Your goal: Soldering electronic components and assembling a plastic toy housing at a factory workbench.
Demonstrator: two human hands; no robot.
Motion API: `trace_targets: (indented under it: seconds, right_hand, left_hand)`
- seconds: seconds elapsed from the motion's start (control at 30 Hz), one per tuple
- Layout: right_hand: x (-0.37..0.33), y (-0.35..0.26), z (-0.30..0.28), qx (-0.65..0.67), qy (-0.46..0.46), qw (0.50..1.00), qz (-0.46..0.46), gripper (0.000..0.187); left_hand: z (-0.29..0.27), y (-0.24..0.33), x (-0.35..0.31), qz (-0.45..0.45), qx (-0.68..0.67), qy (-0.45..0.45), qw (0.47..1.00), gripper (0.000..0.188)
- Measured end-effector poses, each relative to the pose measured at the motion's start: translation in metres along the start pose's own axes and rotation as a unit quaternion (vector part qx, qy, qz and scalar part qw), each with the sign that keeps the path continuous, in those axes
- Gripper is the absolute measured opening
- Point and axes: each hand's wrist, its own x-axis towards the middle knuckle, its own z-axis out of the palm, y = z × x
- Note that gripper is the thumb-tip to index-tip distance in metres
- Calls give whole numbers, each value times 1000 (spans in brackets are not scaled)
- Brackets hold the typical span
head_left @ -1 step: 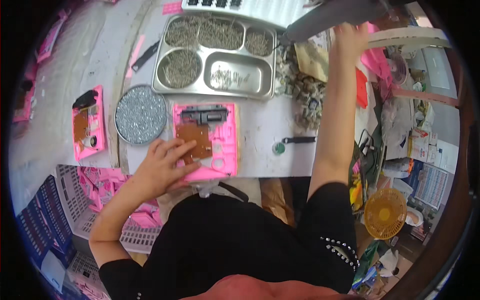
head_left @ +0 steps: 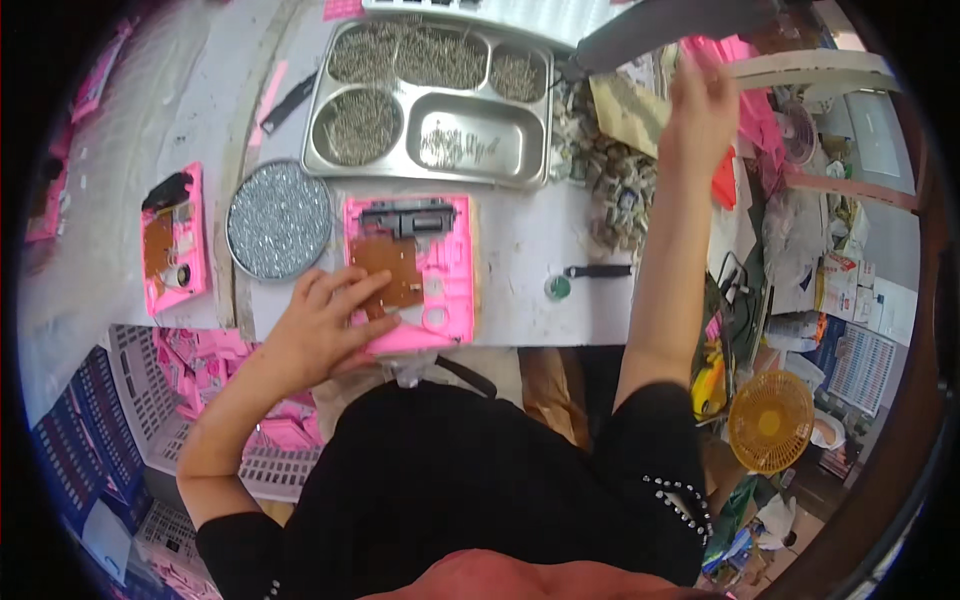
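My left hand (head_left: pixel 325 325) lies over the lower left of a pink plastic casing (head_left: pixel 459 275), its fingers bent onto the casing. Inside the casing are a brown circuit board (head_left: pixel 398 262), partly under my fingertips, and a black plastic part (head_left: pixel 408 217) along the far side. My right hand (head_left: pixel 703 115) is raised at the far right, beside pink plastic pieces (head_left: pixel 757 105). Its fingers are blurred, and whatever they hold, if anything, is hidden. A dark grey tapered tool (head_left: pixel 660 38) with a thin tip slants in from the upper right, just left of that hand.
A divided steel tray (head_left: pixel 530 175) holds many small screws. Left of the casing stand a round tin (head_left: pixel 278 220) of shiny metal bits and a second pink casing (head_left: pixel 195 240). Small metallic parts (head_left: pixel 615 200) are heaped on the right, near a black strip (head_left: pixel 600 271) and a green round piece (head_left: pixel 557 288).
My right hand has come down slightly toward me from the upper edge. My left hand stays on the pink casing. The whole view has shifted a little.
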Motion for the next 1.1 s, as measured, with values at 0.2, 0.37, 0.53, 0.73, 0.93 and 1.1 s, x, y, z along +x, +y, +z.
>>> trace_targets:
  seconds: [0.2, 0.37, 0.53, 0.73, 0.93, 1.1]
  right_hand:
    - [-244, -127, 12, 246, -129, 948, 158, 17]
    - [-246, -144, 30, 60, -107, 992, -27, 14]
    - [-233, -141, 24, 54, -146, 986, -55, 22]
    - [-240, -130, 33, 81, -136, 986, -61, 25]
    - [-204, -55, -31, -21, -77, 997, 12, 21]
    - [-174, 9, -64, -304, -157, 935, 89, 16]
  left_hand:
    - [-5, 1, 10, 17, -6, -17, 1000, 65]
    - [-8, 4, 9, 15, -14, -11, 1000, 67]
    - [-5, 2, 6, 17, -15, -2, 1000, 67]
    - [-3, 0, 9, 21, -25, 3, 999, 65]
    - [-5, 6, 12, 17, -9, 4, 1000, 67]
    - [-21, 18, 22, 8, 5, -23, 1000, 68]
